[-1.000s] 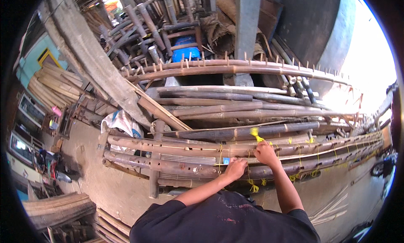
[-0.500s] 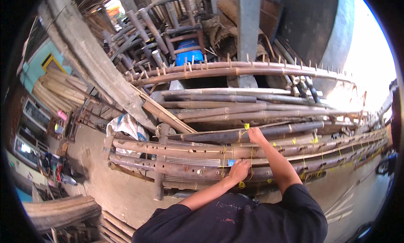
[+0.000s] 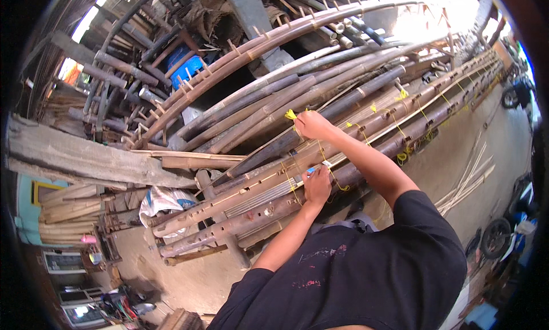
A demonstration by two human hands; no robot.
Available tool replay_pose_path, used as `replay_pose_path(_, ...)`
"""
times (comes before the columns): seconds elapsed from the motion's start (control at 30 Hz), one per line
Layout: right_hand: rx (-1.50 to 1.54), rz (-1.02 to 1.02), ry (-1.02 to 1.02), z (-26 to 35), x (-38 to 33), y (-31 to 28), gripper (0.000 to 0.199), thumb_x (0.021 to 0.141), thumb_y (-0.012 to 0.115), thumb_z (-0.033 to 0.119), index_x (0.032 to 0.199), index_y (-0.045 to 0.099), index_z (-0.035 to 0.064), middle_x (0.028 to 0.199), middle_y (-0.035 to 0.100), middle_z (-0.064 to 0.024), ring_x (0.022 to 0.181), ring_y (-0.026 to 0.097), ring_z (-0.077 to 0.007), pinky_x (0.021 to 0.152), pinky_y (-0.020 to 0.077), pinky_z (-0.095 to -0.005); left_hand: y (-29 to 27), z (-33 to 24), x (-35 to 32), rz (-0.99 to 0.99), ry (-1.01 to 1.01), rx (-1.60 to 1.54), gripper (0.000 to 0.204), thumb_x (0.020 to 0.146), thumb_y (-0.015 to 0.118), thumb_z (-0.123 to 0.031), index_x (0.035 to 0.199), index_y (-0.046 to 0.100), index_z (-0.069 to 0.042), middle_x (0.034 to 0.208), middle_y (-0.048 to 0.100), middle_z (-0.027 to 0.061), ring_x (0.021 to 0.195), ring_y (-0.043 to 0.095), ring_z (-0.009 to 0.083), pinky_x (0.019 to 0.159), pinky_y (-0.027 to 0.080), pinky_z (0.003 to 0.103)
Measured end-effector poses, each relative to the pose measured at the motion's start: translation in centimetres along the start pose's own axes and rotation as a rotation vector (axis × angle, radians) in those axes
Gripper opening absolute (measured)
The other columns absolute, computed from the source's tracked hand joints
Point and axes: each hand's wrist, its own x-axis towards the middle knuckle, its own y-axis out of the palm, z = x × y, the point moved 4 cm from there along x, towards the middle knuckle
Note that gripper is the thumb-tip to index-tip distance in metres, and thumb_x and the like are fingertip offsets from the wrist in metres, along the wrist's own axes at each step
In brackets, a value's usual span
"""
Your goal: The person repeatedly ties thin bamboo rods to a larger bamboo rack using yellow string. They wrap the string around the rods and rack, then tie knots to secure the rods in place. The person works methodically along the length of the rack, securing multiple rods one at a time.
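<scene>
Your right hand point(image 3: 311, 124) sits just above the centre of the frame, fingers pinched closed on a yellow cord point(image 3: 322, 153) whose short frayed end sticks up at the upper left of your knuckles. From that hand the cord runs down and slightly right across the bamboo poles point(image 3: 343, 101) to your left hand point(image 3: 316, 185), which lies a little below centre, pressed flat against the bundle with its fingers curled over a small blue object point(image 3: 310, 171) at its upper edge; you cannot tell from here whether that hand grips the cord or only rests on it. A loose loop of the cord hangs just to the right of your left hand. The poles you work on are long, dark and knotted, lying side by side and sweeping from the lower left up to the upper right, where more yellow ties point(image 3: 403, 94) mark them at intervals. Beneath them, in the lower left, a short wooden support point(image 3: 229, 238) carries the stack. A heavy weathered beam point(image 3: 80, 158) crosses the left of the frame, a white sack point(image 3: 160, 201) lies on the concrete floor point(image 3: 452, 153) below it, and a blue plastic stool point(image 3: 186, 67) stands among stored poles in the upper left. Thin split strips point(image 3: 466, 184) lie on the floor at the right.
</scene>
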Motion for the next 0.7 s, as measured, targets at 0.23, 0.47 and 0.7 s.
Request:
replay_pose_path(0.23, 0.093, -0.021, -0.144, 5.2, -0.7, -0.7, 0.034, 0.092, 0.051, 0.021, 0.071, 0.062, -0.0031, 0.072, 0.062, -0.0272, 0.067, 0.061, -0.0476, 0.063, 0.0498, -0.0541, -0.6, 1.3, -0.8, -0.008, -0.019, 0.027, 0.007, 0.094, 0.055, -0.014, 0.094, 0.057, -0.008, 0.081, 0.068, 0.0130, 0.082, 0.065, 0.0330, 0.083, 0.037, 0.047)
replay_pose_path(0.47, -0.147, 0.019, 0.115, -5.2, 1.0, 5.2, 0.036, 0.088, 0.053, 0.025, 0.072, 0.069, -0.0031, 0.074, 0.065, -0.0291, 0.073, 0.067, -0.0456, 0.071, 0.0556, -0.0525, -0.7, 0.5, 0.1, -0.016, 0.000, -0.083, 0.009, 0.094, 0.056, -0.015, 0.093, 0.060, -0.007, 0.083, 0.068, 0.0151, 0.081, 0.064, 0.0343, 0.080, 0.036, 0.044)
replay_pose_path(0.7, -0.121, 0.319, 0.413, -6.0, -1.8, 0.2, 0.031, 0.078, 0.062, 0.028, 0.090, 0.075, 0.0027, 0.100, 0.071, -0.0261, 0.095, 0.071, -0.0350, 0.077, 0.0573, -0.0453, 0.9, 1.9, 0.3, 0.003, 0.072, 0.025, 0.016, 0.091, 0.056, -0.014, 0.101, 0.067, -0.006, 0.086, 0.070, 0.0177, 0.080, 0.066, 0.0377, 0.075, 0.043, 0.049)
